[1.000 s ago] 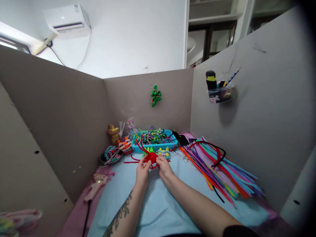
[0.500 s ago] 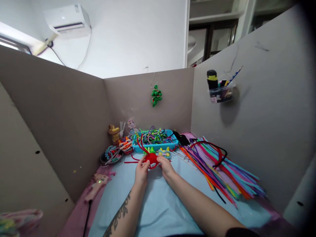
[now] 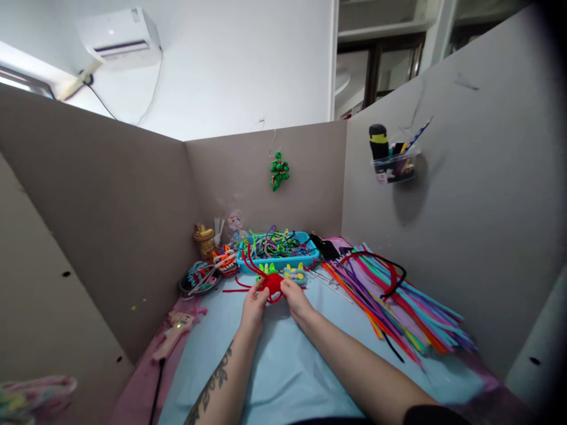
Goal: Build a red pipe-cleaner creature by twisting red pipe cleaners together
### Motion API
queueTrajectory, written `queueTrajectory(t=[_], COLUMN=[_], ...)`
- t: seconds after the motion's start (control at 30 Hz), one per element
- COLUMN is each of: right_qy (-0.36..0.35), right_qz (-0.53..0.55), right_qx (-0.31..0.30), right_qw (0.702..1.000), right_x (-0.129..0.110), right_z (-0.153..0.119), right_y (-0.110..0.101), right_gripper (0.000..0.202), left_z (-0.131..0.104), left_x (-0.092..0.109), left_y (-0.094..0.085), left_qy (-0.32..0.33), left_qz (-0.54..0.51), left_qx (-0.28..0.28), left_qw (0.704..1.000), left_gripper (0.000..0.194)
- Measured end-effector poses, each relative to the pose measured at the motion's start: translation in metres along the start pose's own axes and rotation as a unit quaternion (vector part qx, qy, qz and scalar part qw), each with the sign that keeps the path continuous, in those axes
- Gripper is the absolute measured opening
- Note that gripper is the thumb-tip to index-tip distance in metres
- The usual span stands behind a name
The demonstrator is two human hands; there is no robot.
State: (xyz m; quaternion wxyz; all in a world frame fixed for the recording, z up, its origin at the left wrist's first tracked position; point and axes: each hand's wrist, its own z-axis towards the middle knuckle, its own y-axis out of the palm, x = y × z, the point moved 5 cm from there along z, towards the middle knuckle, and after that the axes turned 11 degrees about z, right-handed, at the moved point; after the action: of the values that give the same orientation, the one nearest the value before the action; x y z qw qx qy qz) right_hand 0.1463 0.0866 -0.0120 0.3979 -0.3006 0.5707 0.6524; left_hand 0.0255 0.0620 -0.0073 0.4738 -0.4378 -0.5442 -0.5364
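Between my two hands is a red pipe-cleaner piece (image 3: 274,284), a rounded body with long loose stems sticking up and out to the left. My left hand (image 3: 254,301) pinches its left side with thumb and fingers. My right hand (image 3: 293,297) grips the right side, fingers closed. Just behind the piece sit a small green pipe-cleaner figure (image 3: 267,269) and a yellow-and-blue one (image 3: 294,273). The fingertips hide part of the red piece's edges.
A blue tray (image 3: 279,262) of tangled pipe cleaners stands at the back. Loose pipe cleaners (image 3: 390,301) spread on the right, near scissors (image 3: 326,278). On the left are a dark bowl (image 3: 186,289) and a pink corded tool (image 3: 175,335). Grey partitions (image 3: 266,206) surround the table.
The upright red stems have tipped slightly to the left. Both hands keep their hold on the red piece, and the whole view has shifted a little.
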Motion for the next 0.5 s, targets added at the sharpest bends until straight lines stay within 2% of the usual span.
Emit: queueTrajectory(t=[0.13, 0.2, 0.37, 0.5], right_qy=[0.012, -0.024, -0.151, -0.129], right_qz=[0.019, 0.0, -0.097, -0.116], right_qx=[0.018, 0.029, 0.143, 0.166], right_qw=[1.0, 0.999, 0.973, 0.971], right_x=[-0.006, -0.01, -0.019, -0.013], right_z=[-0.003, -0.004, -0.011, -0.01], right_y=[-0.002, -0.004, -0.014, -0.017], right_gripper=[0.024, 0.025, 0.014, 0.013], left_z=[0.001, 0.001, -0.001, -0.002], left_x=[-0.001, -0.002, -0.004, -0.004], left_y=[-0.001, -0.001, 0.002, 0.004], left_qy=[-0.024, -0.034, -0.032, -0.023], left_qz=[-0.009, -0.011, -0.012, -0.032], left_qx=[0.0, -0.003, 0.001, 0.001], left_qw=[1.0, 0.999, 0.999, 0.999], left_gripper=[0.07, 0.071, 0.07, 0.07])
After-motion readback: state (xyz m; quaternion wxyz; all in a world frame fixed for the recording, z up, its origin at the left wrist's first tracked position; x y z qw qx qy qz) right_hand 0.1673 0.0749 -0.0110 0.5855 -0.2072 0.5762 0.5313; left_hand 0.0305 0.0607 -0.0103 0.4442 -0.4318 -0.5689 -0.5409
